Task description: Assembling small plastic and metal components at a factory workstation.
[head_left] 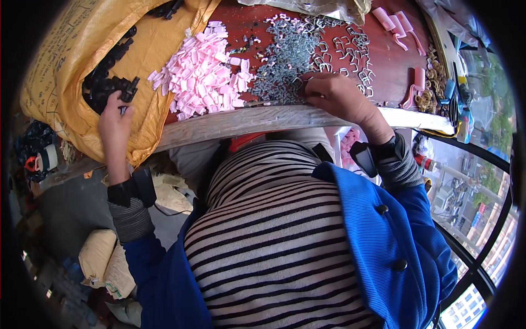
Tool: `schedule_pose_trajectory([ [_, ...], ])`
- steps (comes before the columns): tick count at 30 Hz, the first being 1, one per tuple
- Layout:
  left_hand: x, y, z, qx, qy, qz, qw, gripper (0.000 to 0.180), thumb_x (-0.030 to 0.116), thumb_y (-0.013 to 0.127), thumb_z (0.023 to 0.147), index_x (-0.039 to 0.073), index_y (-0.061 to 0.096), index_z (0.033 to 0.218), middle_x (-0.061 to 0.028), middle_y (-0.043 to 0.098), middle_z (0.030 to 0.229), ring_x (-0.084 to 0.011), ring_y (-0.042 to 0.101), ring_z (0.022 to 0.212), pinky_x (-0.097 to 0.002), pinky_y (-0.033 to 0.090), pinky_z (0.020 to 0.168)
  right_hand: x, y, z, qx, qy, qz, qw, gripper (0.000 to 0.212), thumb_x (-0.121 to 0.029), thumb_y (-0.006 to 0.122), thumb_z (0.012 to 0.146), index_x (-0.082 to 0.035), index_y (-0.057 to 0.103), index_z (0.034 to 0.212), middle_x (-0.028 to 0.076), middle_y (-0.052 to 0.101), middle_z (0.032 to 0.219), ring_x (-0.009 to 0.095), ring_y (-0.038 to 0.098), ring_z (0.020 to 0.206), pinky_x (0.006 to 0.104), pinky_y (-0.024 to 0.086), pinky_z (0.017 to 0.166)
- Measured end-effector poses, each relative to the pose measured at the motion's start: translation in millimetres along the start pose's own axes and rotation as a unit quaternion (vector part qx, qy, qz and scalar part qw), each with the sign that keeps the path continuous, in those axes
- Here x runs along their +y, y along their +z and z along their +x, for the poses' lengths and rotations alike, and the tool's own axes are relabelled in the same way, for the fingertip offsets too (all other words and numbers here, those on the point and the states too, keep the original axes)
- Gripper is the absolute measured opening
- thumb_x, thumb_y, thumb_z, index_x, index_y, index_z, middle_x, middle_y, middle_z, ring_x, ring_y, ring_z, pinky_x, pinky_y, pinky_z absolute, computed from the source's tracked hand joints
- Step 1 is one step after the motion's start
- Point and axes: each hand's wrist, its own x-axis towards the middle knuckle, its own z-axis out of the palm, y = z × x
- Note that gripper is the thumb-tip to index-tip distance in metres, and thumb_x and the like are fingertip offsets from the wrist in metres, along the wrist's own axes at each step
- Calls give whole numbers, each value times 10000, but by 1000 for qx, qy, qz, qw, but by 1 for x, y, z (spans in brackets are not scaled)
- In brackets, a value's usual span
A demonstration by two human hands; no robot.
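Observation:
My left hand [116, 122] is at the mouth of a yellow woven sack [153, 55] on the left. Its fingers are closed round a black plastic part [129, 89], and more black parts [98, 82] lie in the sack behind it. My right hand [337, 96] rests over the near edge of a heap of small grey metal pieces, like screws [282, 60]. Those fingertips are pinched together; whatever lies between them is hidden. Bent metal wire hooks [353, 52] are spread just beyond this hand. A pile of pink plastic pieces [203, 74] sits between my hands.
The reddish tabletop [378, 55] ends at a pale wooden edge [246, 118] before my body. Pink rollers [394, 23] with strips lie at the far right, near brass-coloured pieces [426, 101]. Filled sacks [98, 255] stand on the floor at left. A window [466, 186] is on the right.

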Motion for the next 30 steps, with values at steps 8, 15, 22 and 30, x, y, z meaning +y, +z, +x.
schedule_pose_trajectory([
  [8, 5, -7, -11, 118, 74, -55, 989, 266, 21, 521, 744, 29, 534, 1010, -115, 533, 961, -190, 533, 800, -265, 420, 659, -1, 4, 10, -91, 15, -75, 993, 87, -106, 508, 701, -35, 495, 749, 124, 533, 782, 304, 551, 707, 384, 448, 589],
  [15, 14, -21, -4, 94, -139, -601, 781, 325, -6, 460, 792, -21, 447, 1116, -126, 494, 1066, -184, 493, 950, -276, 380, 826, -2, -2, 7, 4, 99, 22, 995, 105, -86, 499, 748, -20, 499, 829, 110, 559, 727, 270, 559, 636, 318, 451, 564],
  [22, 30, -6, -8, -60, -66, -897, 432, 329, 0, 383, 835, -64, 365, 1157, -165, 461, 1107, -200, 433, 1047, -355, 312, 944, -3, 9, 4, 67, 167, 210, 961, 131, -109, 517, 778, -14, 530, 867, 85, 551, 672, 165, 549, 626, 278, 447, 575],
  [30, 93, 5, -22, -110, -177, -836, 507, 92, 88, 498, 789, -4, 499, 795, -78, 531, 774, -134, 491, 638, -209, 432, 561, -7, 6, 4, 88, 44, 93, 991, 149, -63, 514, 745, -9, 543, 880, 142, 565, 782, 244, 569, 727, 299, 448, 641],
])
